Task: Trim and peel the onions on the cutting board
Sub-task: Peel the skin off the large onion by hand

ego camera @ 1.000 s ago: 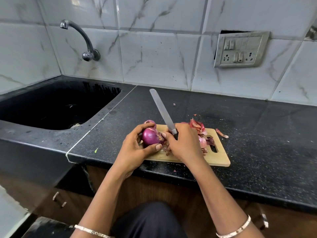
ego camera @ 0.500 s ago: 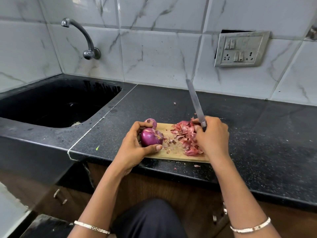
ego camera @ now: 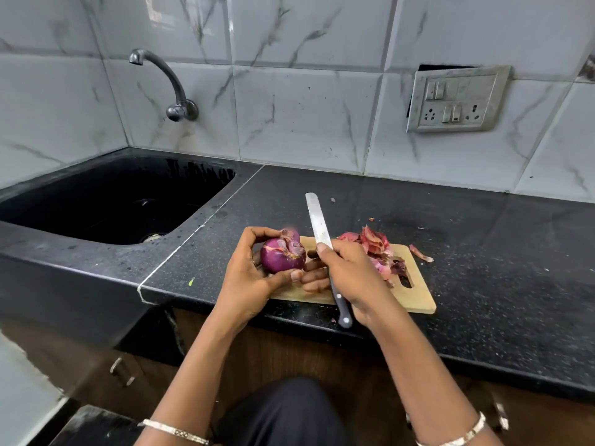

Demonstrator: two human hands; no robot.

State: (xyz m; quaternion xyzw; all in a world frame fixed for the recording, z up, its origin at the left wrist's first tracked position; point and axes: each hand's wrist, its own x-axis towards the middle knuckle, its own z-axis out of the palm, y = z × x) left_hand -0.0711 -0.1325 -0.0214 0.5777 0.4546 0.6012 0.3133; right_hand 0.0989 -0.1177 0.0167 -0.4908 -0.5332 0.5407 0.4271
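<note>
Onion [ego camera: 282,259] gripped by left hand [ego camera: 249,281], right hand [ego camera: 349,275] – clutching knife [ego camera: 318,230] – back beside it (earlier over peels [ego camera: 375,249]).

Purple onion [ego camera: 282,256] part-peeled, above wooden board [ego camera: 415,297] left end; skins [ego camera: 378,249] piled mid-board.

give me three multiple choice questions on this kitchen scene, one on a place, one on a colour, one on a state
1. Where does the pile of onion skins lie?
A. in the sink
B. on the right part of the cutting board
C. on the floor

2. What colour is the onion in the left hand?
A. purple
B. white
C. yellow

3. How is the knife held?
A. lying flat on the counter
B. in the left hand
C. in the right hand, blade pointing away from the person

Answers: 1 B, the skins are heaped on the board's right part. 2 A, its skin is purple. 3 C, the right hand grips the handle, and the blade points toward the wall.
</note>
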